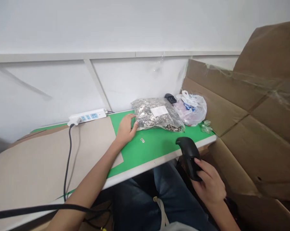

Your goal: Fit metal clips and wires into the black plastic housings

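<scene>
My right hand (208, 184) is wrapped round a black curved plastic shell (189, 157), held tilted just beyond the front edge of the table. My left hand (127, 129) rests at the left end of a clear plastic bag (159, 110) full of small shiny metal parts. Its thumb and fingers are apart, with the fingertips against the bag's side. A white label (159, 111) lies on the bag. A couple of small metal pieces (142, 140) lie loose on the green tabletop (154, 147) in front of it.
A white power strip (89, 116) with a plugged black cable (68, 160) lies against the wall. Brown board (51, 157) covers the left of the table. Behind the bag sit another black plastic piece (170, 98) and a white carrier bag (195, 109). Large cardboard (255, 122) walls the right.
</scene>
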A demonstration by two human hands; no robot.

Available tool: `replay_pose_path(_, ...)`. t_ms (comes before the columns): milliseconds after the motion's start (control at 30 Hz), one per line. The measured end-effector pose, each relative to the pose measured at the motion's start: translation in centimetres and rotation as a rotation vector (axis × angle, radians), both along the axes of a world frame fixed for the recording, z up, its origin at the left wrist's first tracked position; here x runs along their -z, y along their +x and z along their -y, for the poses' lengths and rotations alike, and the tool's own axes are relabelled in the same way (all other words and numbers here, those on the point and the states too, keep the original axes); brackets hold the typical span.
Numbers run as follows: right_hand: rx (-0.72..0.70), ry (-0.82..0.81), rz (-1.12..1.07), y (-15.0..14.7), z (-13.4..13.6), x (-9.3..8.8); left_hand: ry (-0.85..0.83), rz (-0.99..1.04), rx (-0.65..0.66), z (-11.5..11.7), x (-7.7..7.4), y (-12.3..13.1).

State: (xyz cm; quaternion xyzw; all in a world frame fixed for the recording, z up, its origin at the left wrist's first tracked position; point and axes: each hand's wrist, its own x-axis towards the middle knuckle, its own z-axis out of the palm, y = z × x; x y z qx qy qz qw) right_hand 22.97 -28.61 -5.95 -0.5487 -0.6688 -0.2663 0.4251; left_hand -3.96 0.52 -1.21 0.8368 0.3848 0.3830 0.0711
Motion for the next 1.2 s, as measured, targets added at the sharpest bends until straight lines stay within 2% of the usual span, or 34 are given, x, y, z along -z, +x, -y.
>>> replay_pose_path(67, -0.064, 0.096, -0.012, -1.9, -4.7, -2.1, -0.109, 0.076, 0.003, 0.3, -0.3, -0.2)
replay_pose_path(133, -0.137, 0.166, -0.056, -4.2, -9.2, -3.8, -0.298, 0.137, 0.051, 0.6, -0.6, -0.5)
replay_pose_path(267, -0.245, 0.182, -0.157, -8.5, -15.9, -5.5, -0.772, 0.341, 0.231, 0.6, -1.2, -1.3)
replay_pose_path(333, -0.259, 0.184, -0.179, -10.1, -18.2, -5.5, -0.834, 0.412, 0.286, 0.4, -1.6, -1.7)
replay_pose_path(433, -0.256, 0.183, -0.201, -11.8, -20.5, -4.8, -0.83, 0.5, 0.302, 0.2, -2.1, -2.2)
replay_pose_path(600, -0.237, 0.189, -0.201, -13.1, -22.2, -3.7, -0.962, 0.45, 0.309, -0.3, -2.5, -3.1)
replay_pose_path(700, -0.263, 0.178, -0.184, -13.0, -22.5, -3.5, -1.075, 0.496, 0.333, -0.3, -2.8, -3.6)
replay_pose_path(867, -0.488, 0.108, -0.098, -12.4, -22.8, -3.9, -1.256, 0.579, 0.411, 0.3, -3.6, -3.9)
replay_pose_path(967, -0.555, 0.012, -0.149, -11.5, -22.3, -3.8, -1.2, 0.654, 0.379, 0.5, -3.9, -4.2)
replay_pose_path(1067, -0.556, -0.079, -0.249, -10.2, -20.8, -3.0, -1.156, 0.703, 0.261, 0.2, -4.0, -4.6)
replay_pose_path(1133, -0.597, -0.145, -0.238, -9.5, -19.5, -2.2, -1.163, 0.716, 0.208, -0.1, -3.9, -4.9)
replay_pose_path(1200, -0.598, -0.221, -0.192, -9.0, -18.4, -1.4, -1.175, 0.726, 0.208, -0.3, -3.6, -4.9)
